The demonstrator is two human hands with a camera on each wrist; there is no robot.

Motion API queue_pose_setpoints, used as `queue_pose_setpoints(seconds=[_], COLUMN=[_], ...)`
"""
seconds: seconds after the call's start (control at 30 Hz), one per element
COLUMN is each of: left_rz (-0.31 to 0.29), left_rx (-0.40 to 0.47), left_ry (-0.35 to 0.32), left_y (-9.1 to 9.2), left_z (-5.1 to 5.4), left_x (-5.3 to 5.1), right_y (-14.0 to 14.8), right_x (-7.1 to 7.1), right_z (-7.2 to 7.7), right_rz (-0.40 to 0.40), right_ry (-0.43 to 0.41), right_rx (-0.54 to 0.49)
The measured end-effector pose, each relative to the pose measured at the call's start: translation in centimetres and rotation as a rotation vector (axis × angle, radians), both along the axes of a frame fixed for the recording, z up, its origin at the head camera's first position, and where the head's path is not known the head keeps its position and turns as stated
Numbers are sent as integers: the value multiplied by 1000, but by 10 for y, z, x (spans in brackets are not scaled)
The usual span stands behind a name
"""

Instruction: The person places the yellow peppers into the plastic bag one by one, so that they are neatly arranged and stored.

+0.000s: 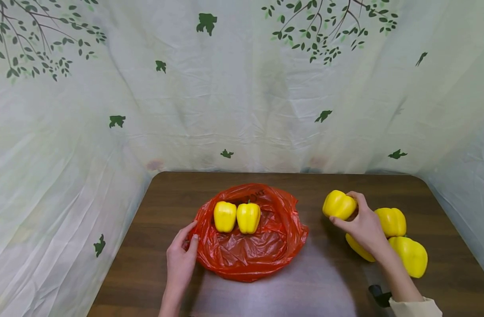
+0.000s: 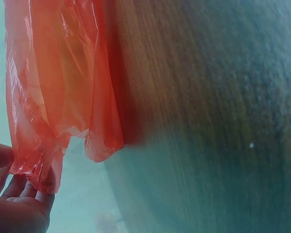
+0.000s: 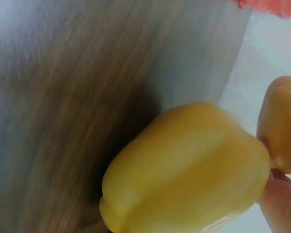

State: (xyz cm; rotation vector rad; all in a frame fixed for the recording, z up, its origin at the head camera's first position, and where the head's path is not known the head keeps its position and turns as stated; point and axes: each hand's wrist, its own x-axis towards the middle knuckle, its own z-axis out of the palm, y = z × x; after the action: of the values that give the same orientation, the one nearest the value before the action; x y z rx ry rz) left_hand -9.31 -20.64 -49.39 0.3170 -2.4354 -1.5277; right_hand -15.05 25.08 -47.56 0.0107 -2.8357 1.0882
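Note:
A red plastic bag lies spread with its mouth up on the table, and two yellow bell peppers sit side by side in it. At its left rim, my left hand holds the edge; the left wrist view shows the thin film between thumb and fingers. Over the table's right side, my right hand grips another yellow bell pepper, seen also at the right edge of the right wrist view. Below that hand lies a further pepper, partly hidden by it.
Two more yellow peppers, one behind and one in front, lie right of my right hand. The brown wooden table has rounded far corners. A pale curtain with green leaf prints hangs behind and along the sides.

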Motion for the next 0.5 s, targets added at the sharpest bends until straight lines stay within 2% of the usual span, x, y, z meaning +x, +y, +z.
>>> queue_pose_setpoints(seconds=[0.23,0.5], left_rz=[1,3], left_rx=[4,7], left_ry=[29,29], left_y=[0,1], left_z=[0,-1], left_x=[0,0], right_y=[-8,-17], right_x=[8,13], right_z=[4,2], right_rz=[-10,11], right_ry=[17,91], right_rx=[-22,-71])
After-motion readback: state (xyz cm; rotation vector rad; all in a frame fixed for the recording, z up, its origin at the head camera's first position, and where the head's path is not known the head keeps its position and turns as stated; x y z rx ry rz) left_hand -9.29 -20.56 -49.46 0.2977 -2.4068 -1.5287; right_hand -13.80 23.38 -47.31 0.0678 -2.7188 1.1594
